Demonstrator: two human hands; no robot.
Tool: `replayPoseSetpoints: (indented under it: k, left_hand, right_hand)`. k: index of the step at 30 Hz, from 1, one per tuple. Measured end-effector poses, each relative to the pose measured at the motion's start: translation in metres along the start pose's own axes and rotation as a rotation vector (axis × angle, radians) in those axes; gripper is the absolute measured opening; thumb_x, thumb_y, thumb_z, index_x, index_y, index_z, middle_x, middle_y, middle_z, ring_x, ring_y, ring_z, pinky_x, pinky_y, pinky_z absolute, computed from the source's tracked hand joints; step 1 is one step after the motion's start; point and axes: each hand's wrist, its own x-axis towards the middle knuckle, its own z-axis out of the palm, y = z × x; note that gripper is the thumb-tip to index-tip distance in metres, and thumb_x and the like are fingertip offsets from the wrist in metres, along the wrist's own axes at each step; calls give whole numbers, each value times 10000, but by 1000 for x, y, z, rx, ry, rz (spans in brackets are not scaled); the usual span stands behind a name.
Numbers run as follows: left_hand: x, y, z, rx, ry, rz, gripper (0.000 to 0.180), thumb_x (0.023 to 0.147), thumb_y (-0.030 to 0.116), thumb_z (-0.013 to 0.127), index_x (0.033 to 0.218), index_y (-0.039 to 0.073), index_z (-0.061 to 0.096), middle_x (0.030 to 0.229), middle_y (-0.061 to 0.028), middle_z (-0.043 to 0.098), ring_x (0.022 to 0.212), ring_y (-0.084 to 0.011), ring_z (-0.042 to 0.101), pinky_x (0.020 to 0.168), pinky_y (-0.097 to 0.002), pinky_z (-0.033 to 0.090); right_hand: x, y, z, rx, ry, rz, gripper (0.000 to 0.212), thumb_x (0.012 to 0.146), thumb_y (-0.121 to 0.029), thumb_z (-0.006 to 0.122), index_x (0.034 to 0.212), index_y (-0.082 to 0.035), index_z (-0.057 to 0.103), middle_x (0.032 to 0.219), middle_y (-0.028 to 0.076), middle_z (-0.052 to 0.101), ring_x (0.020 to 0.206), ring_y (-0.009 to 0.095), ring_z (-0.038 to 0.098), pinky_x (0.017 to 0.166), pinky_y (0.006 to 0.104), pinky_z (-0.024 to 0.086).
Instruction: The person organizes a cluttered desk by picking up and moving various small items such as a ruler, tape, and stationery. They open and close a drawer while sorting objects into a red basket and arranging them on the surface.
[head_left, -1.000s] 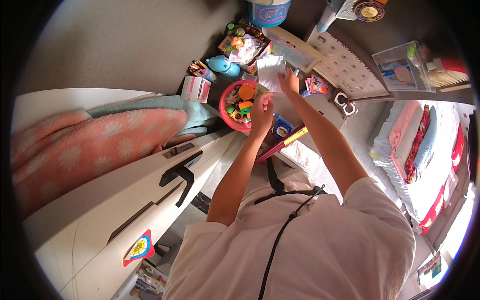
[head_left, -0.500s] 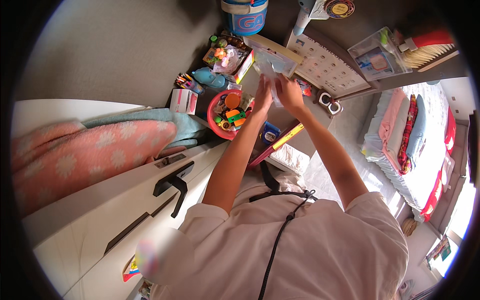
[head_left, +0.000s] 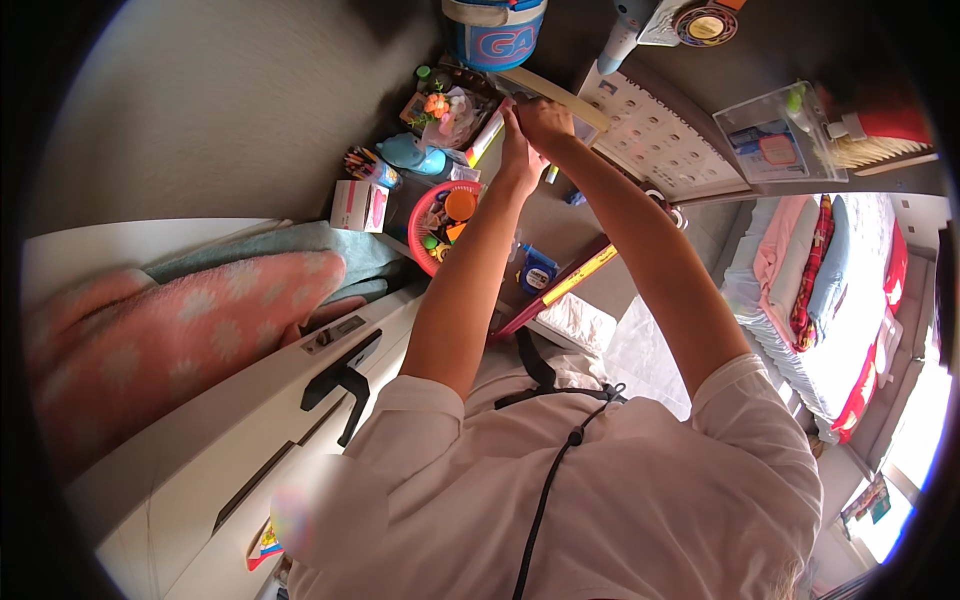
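My left hand (head_left: 517, 155) and my right hand (head_left: 547, 125) meet at the far side of the tabletop, in front of a cream-edged board (head_left: 592, 112). The right hand's fingers curl inward. The left hand is seen edge-on with its fingers pressed together and partly hidden. Whatever lies between them is covered by the hands themselves. Just left of them sits an open box of small trinkets (head_left: 455, 112), with a flower-shaped orange piece on top. Nearer to me, beside my left forearm, is a pink-red basket (head_left: 414, 228) holding colourful toy pieces.
A blue tape measure (head_left: 537, 270) rests between my forearms, near a dark red edge with a yellow strip (head_left: 582, 277). Left stand a pencil cup (head_left: 372, 166), a light blue object (head_left: 412, 153) and a white-pink box (head_left: 358, 206). A picture chart (head_left: 660, 135) leans right. A door handle (head_left: 345, 382) juts out.
Both hands have moved farther away and slightly left, drawing closer together. The clear plastic seen between them before is now hidden. A small light green item shows beneath the right wrist.
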Motion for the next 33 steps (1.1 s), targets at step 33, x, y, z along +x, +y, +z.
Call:
replayPoseSetpoints:
  k: [33]
  left_hand:
    - [0,-20,-35,202,160,-107,732,811,692,293,1404,312,95,1452,-23,172,1278,-215,272,978,-437,265]
  right_hand:
    - [-48,27,73,634,327,368,619,730,-208,612,1250,37,382,1220,260,442,1116,390,447,932,403,378]
